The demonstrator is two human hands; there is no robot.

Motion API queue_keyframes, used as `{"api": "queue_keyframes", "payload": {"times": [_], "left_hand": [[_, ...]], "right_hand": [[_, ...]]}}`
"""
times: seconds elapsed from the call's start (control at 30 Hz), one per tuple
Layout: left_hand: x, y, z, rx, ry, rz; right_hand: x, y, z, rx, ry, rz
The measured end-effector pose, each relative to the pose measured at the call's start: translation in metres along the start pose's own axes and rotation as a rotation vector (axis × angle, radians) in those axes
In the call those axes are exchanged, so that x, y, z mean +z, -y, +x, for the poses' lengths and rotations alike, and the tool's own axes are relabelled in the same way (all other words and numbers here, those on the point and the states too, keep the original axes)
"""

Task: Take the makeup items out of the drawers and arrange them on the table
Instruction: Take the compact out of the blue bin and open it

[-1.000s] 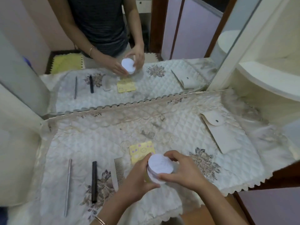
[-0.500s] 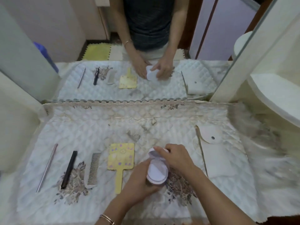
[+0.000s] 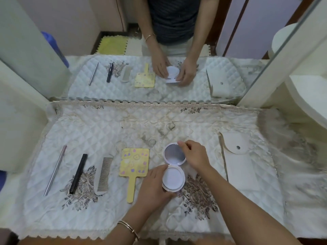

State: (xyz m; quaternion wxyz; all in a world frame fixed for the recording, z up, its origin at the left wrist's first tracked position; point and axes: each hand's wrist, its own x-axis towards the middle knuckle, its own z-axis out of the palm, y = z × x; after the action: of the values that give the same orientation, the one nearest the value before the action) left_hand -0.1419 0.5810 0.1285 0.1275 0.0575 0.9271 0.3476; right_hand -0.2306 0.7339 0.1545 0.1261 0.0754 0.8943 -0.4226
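Observation:
A round white compact (image 3: 173, 177) stands open on the quilted table cover (image 3: 109, 131), its mirrored lid (image 3: 174, 156) tilted up toward the mirror. My left hand (image 3: 154, 186) grips the compact's base from the left. My right hand (image 3: 194, 154) pinches the lid's far rim. To the left lie in a row a yellow hand mirror (image 3: 133, 165), a grey comb (image 3: 103, 174), a black pencil (image 3: 78, 173) and a silver stick (image 3: 55, 169). A white snap pouch (image 3: 237, 165) lies flat at the right.
A wall mirror (image 3: 159, 50) stands along the table's back edge and reflects the items and a person's arms. A cream panel (image 3: 17, 129) bounds the left side, and a curved cream shelf (image 3: 307, 96) juts in at the right.
The compact has come down onto the cover and been opened: my right hand lifted its lid up while my left held the base. The view has tilted down and closer.

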Motion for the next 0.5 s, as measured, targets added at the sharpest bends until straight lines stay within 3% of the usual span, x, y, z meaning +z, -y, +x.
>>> {"api": "queue_keyframes", "payload": {"times": [0.33, 0.5], "left_hand": [[0.006, 0.007, -0.004, 0.105, -0.017, 0.094], [0.002, 0.009, -0.001, 0.131, 0.058, 0.105]], "right_hand": [[0.008, -0.006, -0.019, 0.059, 0.026, 0.153], [0.008, -0.011, -0.038, 0.134, -0.004, 0.232]]}}
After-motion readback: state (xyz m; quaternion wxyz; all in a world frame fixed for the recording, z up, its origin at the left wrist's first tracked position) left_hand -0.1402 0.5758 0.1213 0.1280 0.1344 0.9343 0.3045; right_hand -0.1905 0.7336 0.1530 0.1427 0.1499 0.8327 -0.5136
